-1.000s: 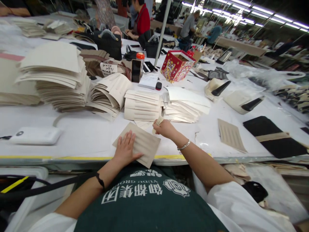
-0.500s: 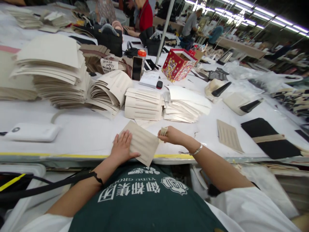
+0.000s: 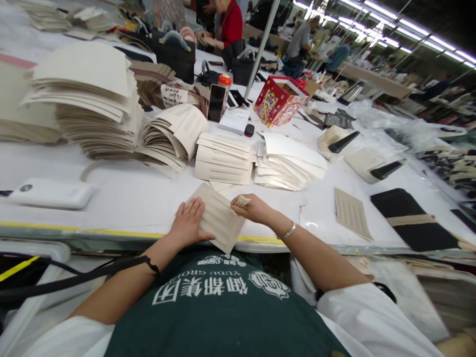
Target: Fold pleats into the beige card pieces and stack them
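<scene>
A beige panel (image 3: 218,218) with darker parallel stripes lies at an angle by the table's front edge, one corner jutting over it. My left hand (image 3: 189,221) rests flat on its left side, fingers stretched out and thumb spread. Over the panel's right part, my right hand (image 3: 251,208) is closed in a pinch on a small pale beige piece (image 3: 243,201). The fingers hide most of that piece, and I cannot tell whether it touches the panel. Behind the panel stands a stack of striped beige panels (image 3: 223,159).
A pile of whitish sheets (image 3: 290,161), curled panels (image 3: 174,131) and a tall sheet stack (image 3: 92,99) line the back. A white device (image 3: 52,193) lies left. On the right are another striped panel (image 3: 351,213) and a black piece (image 3: 414,218). A red box (image 3: 280,101) stands farther back.
My right hand has moved left from the panel's right edge to over its surface, still pinching the small piece. My left hand stays flat on the panel. The camera view has shifted slightly.
</scene>
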Demonstrator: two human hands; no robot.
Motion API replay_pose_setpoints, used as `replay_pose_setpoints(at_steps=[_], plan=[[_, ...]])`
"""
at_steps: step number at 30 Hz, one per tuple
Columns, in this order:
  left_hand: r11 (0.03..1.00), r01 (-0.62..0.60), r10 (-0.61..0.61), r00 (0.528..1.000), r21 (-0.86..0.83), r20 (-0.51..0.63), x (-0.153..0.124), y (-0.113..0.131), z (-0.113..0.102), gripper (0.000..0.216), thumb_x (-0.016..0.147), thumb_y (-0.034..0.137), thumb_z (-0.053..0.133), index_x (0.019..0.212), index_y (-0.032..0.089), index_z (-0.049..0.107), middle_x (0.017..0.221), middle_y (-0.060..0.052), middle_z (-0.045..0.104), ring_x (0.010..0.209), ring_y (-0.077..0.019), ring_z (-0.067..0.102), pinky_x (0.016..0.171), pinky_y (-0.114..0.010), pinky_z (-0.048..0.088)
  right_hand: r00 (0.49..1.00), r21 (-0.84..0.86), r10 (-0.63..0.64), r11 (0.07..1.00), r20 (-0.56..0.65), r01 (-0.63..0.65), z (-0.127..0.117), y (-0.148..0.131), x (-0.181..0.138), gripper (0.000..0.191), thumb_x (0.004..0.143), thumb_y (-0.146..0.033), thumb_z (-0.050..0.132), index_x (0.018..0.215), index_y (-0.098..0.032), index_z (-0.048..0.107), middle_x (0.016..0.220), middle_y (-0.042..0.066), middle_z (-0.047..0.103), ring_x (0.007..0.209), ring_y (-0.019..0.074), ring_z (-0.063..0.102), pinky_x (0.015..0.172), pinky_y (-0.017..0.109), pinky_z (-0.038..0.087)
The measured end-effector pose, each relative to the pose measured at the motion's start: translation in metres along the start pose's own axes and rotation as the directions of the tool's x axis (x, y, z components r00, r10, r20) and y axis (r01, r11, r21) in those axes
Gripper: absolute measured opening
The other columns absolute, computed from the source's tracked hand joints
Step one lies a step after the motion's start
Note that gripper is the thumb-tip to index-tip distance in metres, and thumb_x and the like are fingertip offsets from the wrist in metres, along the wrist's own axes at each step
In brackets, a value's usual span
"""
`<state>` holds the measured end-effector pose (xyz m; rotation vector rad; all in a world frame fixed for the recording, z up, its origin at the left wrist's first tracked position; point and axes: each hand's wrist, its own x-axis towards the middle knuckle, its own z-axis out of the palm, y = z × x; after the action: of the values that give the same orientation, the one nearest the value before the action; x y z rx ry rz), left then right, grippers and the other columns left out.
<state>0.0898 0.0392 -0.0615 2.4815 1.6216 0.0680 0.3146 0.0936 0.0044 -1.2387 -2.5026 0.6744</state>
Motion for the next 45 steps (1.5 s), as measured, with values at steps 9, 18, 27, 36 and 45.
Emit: replay_pose_setpoints(at_steps=[9, 18, 27, 36, 45], plan=[[1.000, 0.007, -0.007, 1.000, -0.010, 0.018, -0.001, -0.002, 0.000, 0.104, 0.059, 0.074, 0.053, 0.136, 0.009, 0.029, 0.145, -0.015, 0.023, 0.134, -0.0293, 0.019, 0.109, -0.046, 0.012, 0.998, 0.125, -0.033, 0.992, 0.046, 0.027, 0.008, -0.010, 0.004, 0.013, 0.082, -0.024, 0.053, 0.082, -0.016, 0.063, 0.065, 0.001, 0.064, 0.062, 0.0109, 0.058, 0.061, 0.021, 0.043], [1.000, -0.001, 0.001, 1.000, -0.007, 0.020, 0.000, -0.001, 0.000, 0.104, 0.059, 0.074, 0.053, 0.137, 0.010, 0.028, 0.145, -0.015, 0.024, 0.134, -0.0293, 0.019, 0.109, -0.047, 0.011, 0.990, 0.025, -0.066, 0.997, -0.124, 0.070, 0.017, -0.014, 0.039, 0.013, 0.082, -0.021, 0.051, 0.081, -0.017, 0.064, 0.081, 0.005, 0.067, 0.078, 0.0145, 0.060, 0.073, 0.025, 0.044], [0.994, -0.108, 0.109, 0.993, -0.022, 0.037, 0.000, -0.019, -0.001, 0.095, 0.063, 0.069, 0.054, 0.136, 0.013, 0.030, 0.144, -0.014, 0.025, 0.133, -0.0280, 0.021, 0.108, -0.044, 0.016, 0.987, 0.137, 0.133, 0.980, 0.095, -0.145, -0.013, 0.007, -0.033, 0.015, 0.082, -0.024, 0.050, 0.083, -0.016, 0.063, 0.063, 0.000, 0.063, 0.057, 0.0101, 0.058, 0.059, 0.020, 0.043], [0.996, -0.083, 0.082, 0.996, -0.029, -0.022, -0.003, -0.018, 0.003, 0.096, 0.063, 0.071, 0.053, 0.136, 0.014, 0.030, 0.144, -0.013, 0.027, 0.133, -0.0273, 0.022, 0.109, -0.042, 0.015, 0.996, 0.009, 0.059, 0.998, 0.070, -0.060, -0.014, 0.004, -0.032, 0.013, 0.081, -0.023, 0.052, 0.079, -0.017, 0.063, 0.067, 0.002, 0.064, 0.061, 0.0114, 0.057, 0.060, 0.022, 0.042], [0.995, -0.083, 0.083, 0.997, -0.055, -0.002, -0.004, -0.016, 0.000, 0.098, 0.062, 0.070, 0.054, 0.137, 0.012, 0.028, 0.144, -0.014, 0.027, 0.133, -0.0280, 0.022, 0.109, -0.043, 0.015, 0.989, -0.011, -0.118, 0.993, -0.084, 0.117, 0.021, -0.028, 0.047, 0.013, 0.081, -0.019, 0.051, 0.082, -0.015, 0.063, 0.082, 0.006, 0.067, 0.078, 0.0144, 0.059, 0.073, 0.024, 0.043]])
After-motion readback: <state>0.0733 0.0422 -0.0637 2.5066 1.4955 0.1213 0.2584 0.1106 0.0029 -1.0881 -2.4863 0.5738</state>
